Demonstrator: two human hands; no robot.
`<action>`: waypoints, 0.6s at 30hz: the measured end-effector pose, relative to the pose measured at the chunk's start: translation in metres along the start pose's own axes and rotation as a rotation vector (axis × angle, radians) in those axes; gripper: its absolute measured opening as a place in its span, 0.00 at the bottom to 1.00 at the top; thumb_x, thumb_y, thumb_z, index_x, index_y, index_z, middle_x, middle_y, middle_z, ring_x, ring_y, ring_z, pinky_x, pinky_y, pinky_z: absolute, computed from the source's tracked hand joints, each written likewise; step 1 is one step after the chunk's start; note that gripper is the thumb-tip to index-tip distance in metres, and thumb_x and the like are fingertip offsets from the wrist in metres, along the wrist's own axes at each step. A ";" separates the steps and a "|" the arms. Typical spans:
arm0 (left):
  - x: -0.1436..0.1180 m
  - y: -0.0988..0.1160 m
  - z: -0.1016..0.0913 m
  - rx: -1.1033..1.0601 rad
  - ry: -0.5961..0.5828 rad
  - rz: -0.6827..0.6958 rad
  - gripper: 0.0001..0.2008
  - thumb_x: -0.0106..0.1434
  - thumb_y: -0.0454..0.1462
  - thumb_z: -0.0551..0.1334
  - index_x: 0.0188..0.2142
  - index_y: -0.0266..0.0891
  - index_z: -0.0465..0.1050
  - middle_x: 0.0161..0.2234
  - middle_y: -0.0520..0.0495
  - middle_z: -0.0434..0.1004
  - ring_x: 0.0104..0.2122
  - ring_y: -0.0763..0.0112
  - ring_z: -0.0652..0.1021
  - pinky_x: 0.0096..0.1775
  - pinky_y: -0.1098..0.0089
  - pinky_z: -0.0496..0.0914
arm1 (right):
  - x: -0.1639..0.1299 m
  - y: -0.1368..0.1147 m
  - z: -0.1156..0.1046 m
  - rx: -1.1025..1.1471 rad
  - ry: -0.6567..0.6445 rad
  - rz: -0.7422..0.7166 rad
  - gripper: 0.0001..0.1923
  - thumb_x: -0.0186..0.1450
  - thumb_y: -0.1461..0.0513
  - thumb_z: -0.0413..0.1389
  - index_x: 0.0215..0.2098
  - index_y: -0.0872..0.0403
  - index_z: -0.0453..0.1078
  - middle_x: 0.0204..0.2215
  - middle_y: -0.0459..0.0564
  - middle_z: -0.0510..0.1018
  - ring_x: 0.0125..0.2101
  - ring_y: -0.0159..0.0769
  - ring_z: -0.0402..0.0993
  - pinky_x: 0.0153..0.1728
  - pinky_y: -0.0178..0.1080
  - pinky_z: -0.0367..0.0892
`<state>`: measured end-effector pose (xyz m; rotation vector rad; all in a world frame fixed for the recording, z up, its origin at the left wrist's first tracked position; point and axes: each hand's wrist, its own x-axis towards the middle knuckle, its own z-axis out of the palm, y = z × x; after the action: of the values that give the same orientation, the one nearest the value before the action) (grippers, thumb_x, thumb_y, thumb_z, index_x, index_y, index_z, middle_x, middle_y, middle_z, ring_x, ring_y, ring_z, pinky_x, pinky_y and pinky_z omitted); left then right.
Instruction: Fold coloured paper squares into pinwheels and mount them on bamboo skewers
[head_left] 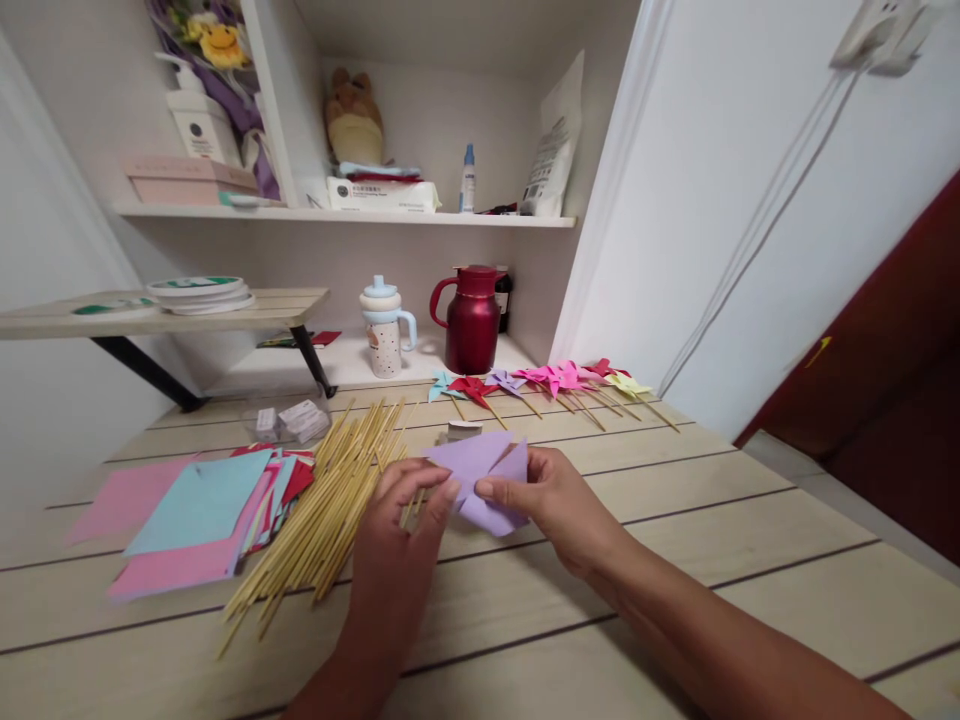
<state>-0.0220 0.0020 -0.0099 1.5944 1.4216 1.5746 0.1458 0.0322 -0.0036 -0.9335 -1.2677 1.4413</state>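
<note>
I see my left hand (409,500) and right hand (551,495) with fingers pinched on a purple paper (480,470), held just above the table (675,560) beside the wooden sticks (330,510).

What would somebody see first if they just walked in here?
Probably the purple paper being folded between the left hand and right hand, right in the middle of the wooden table. Next, the pile of bamboo sticks to its left, and the row of colourful pinwheels along the table's far edge.
</note>
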 end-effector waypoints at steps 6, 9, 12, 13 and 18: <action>0.005 -0.010 0.007 -0.263 0.207 -0.293 0.24 0.60 0.49 0.62 0.54 0.43 0.70 0.54 0.42 0.73 0.54 0.58 0.73 0.56 0.60 0.65 | 0.007 0.005 0.008 0.316 0.181 -0.014 0.16 0.48 0.59 0.71 0.34 0.57 0.80 0.32 0.52 0.84 0.30 0.38 0.76 0.34 0.37 0.67; 0.006 -0.019 0.015 -0.338 0.229 -0.474 0.29 0.59 0.54 0.61 0.55 0.43 0.68 0.56 0.39 0.72 0.56 0.55 0.72 0.55 0.57 0.66 | 0.007 0.007 0.010 0.415 0.212 -0.010 0.17 0.48 0.59 0.72 0.35 0.57 0.80 0.34 0.52 0.85 0.32 0.38 0.77 0.37 0.37 0.68; 0.003 -0.026 0.024 -0.379 0.130 -0.585 0.29 0.59 0.58 0.58 0.50 0.41 0.73 0.53 0.37 0.76 0.55 0.50 0.74 0.51 0.53 0.69 | 0.005 0.008 0.013 0.449 0.223 -0.016 0.17 0.48 0.59 0.72 0.35 0.57 0.80 0.35 0.52 0.85 0.33 0.38 0.77 0.37 0.37 0.68; 0.001 -0.027 0.027 -0.387 0.081 -0.578 0.28 0.58 0.58 0.59 0.47 0.41 0.75 0.51 0.37 0.77 0.54 0.50 0.74 0.50 0.54 0.69 | 0.004 0.007 0.014 0.450 0.221 -0.021 0.17 0.48 0.60 0.72 0.35 0.57 0.80 0.35 0.53 0.85 0.33 0.38 0.77 0.36 0.37 0.68; -0.009 -0.023 0.034 -0.574 -0.037 -0.443 0.25 0.44 0.48 0.73 0.41 0.39 0.79 0.44 0.38 0.83 0.48 0.51 0.79 0.49 0.57 0.71 | -0.001 0.009 0.021 0.440 0.174 -0.019 0.16 0.49 0.59 0.71 0.34 0.58 0.80 0.31 0.53 0.84 0.31 0.38 0.77 0.37 0.38 0.68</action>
<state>0.0035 0.0133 -0.0416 0.8982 1.0685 1.4870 0.1246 0.0257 -0.0087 -0.7255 -0.7849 1.5068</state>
